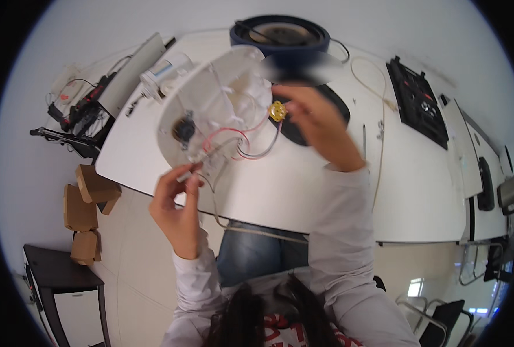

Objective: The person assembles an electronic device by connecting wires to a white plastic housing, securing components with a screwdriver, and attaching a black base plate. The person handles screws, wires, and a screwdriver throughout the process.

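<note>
A white plastic housing (210, 81) lies open side up on the table, slightly left of the middle. Red and dark wires (260, 155) loop out of it to a yellow round part (277, 111). My right hand (312, 115), blurred by motion, grips this yellow part at the housing's right side. At the housing's near edge, my left hand (176, 199) is closed, its thumb and fingertips pinching a thin cable (214, 202) that hangs over the table's front edge. Inside the housing, close to the left hand, sits a dark round component (183, 129).
A dark blue round appliance base (280, 34) stands at the back, with a dark flat piece (332, 110) nearer. A white cylindrical part (167, 72) lies left of the housing. To the right are a screwdriver (364, 141), a pale cord (382, 139) and an open black tool case (420, 104).
</note>
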Motion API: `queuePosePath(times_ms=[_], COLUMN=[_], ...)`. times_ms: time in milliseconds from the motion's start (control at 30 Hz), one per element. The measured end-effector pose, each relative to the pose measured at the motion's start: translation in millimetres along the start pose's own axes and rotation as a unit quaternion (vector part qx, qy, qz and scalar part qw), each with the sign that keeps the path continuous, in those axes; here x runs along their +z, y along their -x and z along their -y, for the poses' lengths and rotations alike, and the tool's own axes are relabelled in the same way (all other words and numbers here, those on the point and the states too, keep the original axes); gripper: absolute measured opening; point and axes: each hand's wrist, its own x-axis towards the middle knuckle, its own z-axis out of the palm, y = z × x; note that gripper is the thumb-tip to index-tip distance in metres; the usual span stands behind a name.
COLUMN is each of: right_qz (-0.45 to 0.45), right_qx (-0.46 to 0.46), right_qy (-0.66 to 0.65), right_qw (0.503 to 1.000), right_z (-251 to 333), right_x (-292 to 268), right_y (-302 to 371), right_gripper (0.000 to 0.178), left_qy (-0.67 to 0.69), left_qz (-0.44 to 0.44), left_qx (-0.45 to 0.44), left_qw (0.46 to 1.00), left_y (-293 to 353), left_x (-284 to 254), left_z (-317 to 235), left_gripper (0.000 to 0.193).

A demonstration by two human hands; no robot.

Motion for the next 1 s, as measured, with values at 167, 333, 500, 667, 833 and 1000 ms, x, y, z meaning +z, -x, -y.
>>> queuePosePath(times_ms=[167, 333, 500, 667, 833, 1000], right_qz=[-0.039, -0.036, 0.031, 0.039, 0.098, -0.006], right_qx=[0.073, 0.253, 0.344, 0.336, 0.265, 0.232], right_qy=[0.202, 0.278, 0.302, 0.227, 0.297, 0.308], right_qw=[0.976, 0.926, 0.889, 0.913, 0.912, 0.923], right_z=[69, 90, 113, 120, 114, 98], right_x=[-90, -109, -88, -62, -47, -35], right_y=[75, 154, 191, 192, 195, 215], right_gripper=[0.033, 0.03, 0.032, 0.049, 0.036, 0.021], left_qy=[0.04, 0.034, 0.038, 0.027, 0.008, -0.005], left_qz=[0.015, 0.002, -0.026, -0.002, 0.009, 0.026], left_qx=[-0.004, 0.008, 0.002, -0.007, -0.015, 0.012], left_qw=[0.999, 0.999, 0.999, 1.0, 1.0, 1.0], left_y=[-1, 2, -1, -15, -18, -23], left_x=[10, 9, 13, 9, -1, -7], left_z=[-1, 5, 0, -10, -16, -15], left_gripper=[0.02, 0.02, 0.019, 0.018, 0.017, 0.017])
